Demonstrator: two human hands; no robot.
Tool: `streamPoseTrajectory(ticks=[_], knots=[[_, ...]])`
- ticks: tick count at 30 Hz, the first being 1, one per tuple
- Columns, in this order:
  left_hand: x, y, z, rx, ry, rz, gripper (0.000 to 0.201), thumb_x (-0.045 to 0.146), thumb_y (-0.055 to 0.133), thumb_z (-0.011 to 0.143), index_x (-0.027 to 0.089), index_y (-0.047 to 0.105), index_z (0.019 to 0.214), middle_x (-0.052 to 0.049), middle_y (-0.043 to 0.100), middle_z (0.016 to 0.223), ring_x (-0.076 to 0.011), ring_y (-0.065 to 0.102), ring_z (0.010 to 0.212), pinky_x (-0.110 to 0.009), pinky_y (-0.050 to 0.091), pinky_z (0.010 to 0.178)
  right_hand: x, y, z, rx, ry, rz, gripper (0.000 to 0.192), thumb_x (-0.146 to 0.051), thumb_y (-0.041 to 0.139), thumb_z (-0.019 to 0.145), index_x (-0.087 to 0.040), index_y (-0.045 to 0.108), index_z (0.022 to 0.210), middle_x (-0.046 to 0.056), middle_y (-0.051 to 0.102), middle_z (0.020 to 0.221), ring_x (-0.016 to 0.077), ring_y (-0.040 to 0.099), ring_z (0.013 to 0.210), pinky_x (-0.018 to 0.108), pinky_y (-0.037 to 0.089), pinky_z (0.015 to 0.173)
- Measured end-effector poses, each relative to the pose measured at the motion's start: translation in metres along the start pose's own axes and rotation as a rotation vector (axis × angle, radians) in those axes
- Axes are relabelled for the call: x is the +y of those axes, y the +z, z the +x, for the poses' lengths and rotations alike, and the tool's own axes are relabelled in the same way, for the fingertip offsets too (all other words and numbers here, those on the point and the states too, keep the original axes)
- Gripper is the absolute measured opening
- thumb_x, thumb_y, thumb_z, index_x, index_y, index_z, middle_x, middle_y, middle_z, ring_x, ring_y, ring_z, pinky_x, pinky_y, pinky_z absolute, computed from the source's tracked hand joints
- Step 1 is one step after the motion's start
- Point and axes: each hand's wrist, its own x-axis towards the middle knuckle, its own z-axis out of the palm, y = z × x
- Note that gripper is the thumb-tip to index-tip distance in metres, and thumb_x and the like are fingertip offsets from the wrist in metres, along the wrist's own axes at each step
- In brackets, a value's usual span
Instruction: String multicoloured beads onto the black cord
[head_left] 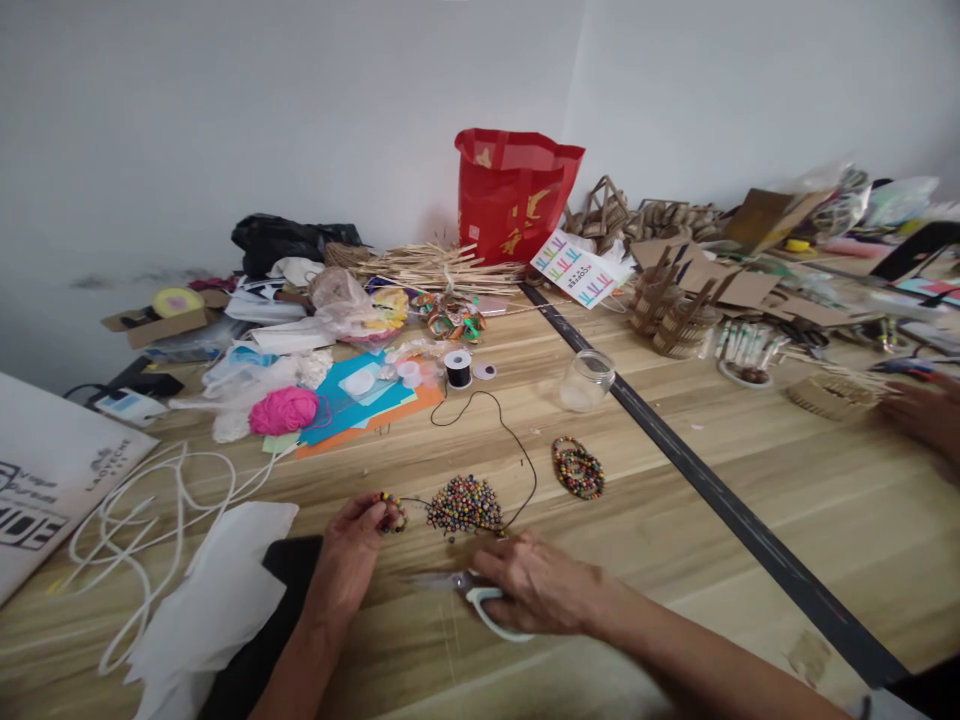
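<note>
Round glossy beads [463, 503], white-handled scissors [480, 598]

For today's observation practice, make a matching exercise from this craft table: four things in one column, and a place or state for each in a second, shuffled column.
Things:
1. beaded strand
2. scissors
3. glass jar
4. pink yarn ball

Places or states:
A. beside the blue paper
B. pinched in the left hand
C. lying on its side near the dark strip
D. under the right hand on the table

Pairs: 1-B, 2-D, 3-C, 4-A
</note>
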Motion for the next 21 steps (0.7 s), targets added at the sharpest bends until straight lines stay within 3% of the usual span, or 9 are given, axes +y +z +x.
streamPoseTrajectory(ticks=[6, 11, 15, 17, 21], knots=[[-0.005, 0.009, -0.007, -0.073, -0.079, -0.006, 0.021, 0.022, 0.084, 0.056, 0.017, 0.074, 0.074, -0.003, 0.072, 0.066, -0.0155, 0.062, 0.064, -0.03, 0.045, 0.067, -0.019, 0.005, 0.003, 0.017, -0.196, -0.138, 0.035, -0.027, 0.044, 0.093, -0.013, 0.046, 0.125, 0.009, 0.063, 0.093, 0.02, 0.056, 0.087, 0.028, 0.043, 0.074], [-0.01, 0.015, -0.013, -0.134, -0.145, -0.004, 0.02, 0.021, 0.083, 0.058, 0.017, 0.074, 0.075, -0.004, 0.073, 0.071, -0.0159, 0.064, 0.069, -0.028, 0.046, 0.069, -0.022, 0.004, 0.002, 0.015, -0.227, -0.1, 0.031, -0.025, 0.044, 0.093, -0.014, 0.05, 0.121, 0.01, 0.06, 0.098, 0.0207, 0.051, 0.092, 0.031, 0.041, 0.081], [-0.01, 0.02, -0.018, -0.191, -0.221, -0.05, 0.018, 0.022, 0.08, 0.062, 0.016, 0.074, 0.078, -0.005, 0.074, 0.075, -0.0165, 0.065, 0.072, -0.028, 0.048, 0.07, -0.018, 0.004, 0.001, 0.034, -0.239, 0.066, 0.033, -0.041, 0.053, 0.088, -0.016, 0.058, 0.109, 0.011, 0.055, 0.108, 0.0232, 0.047, 0.103, 0.035, 0.039, 0.091], [-0.01, 0.022, -0.02, -0.215, -0.29, -0.104, 0.019, 0.021, 0.081, 0.061, 0.017, 0.074, 0.078, -0.005, 0.075, 0.074, -0.017, 0.066, 0.072, -0.028, 0.049, 0.069, -0.015, 0.005, 0.002, 0.123, -0.171, 0.233, 0.03, -0.041, 0.056, 0.086, -0.016, 0.058, 0.102, 0.01, 0.054, 0.107, 0.0216, 0.049, 0.101, 0.033, 0.041, 0.088], [-0.014, 0.028, -0.027, -0.287, -0.397, -0.181, 0.017, 0.016, 0.079, 0.063, 0.017, 0.073, 0.079, -0.004, 0.075, 0.076, -0.0171, 0.067, 0.074, -0.028, 0.05, 0.071, -0.009, 0.009, 0.005, 0.328, 0.102, 0.631, 0.024, -0.031, 0.057, 0.086, -0.016, 0.051, 0.102, 0.006, 0.054, 0.093, 0.0151, 0.054, 0.081, 0.025, 0.045, 0.069]])
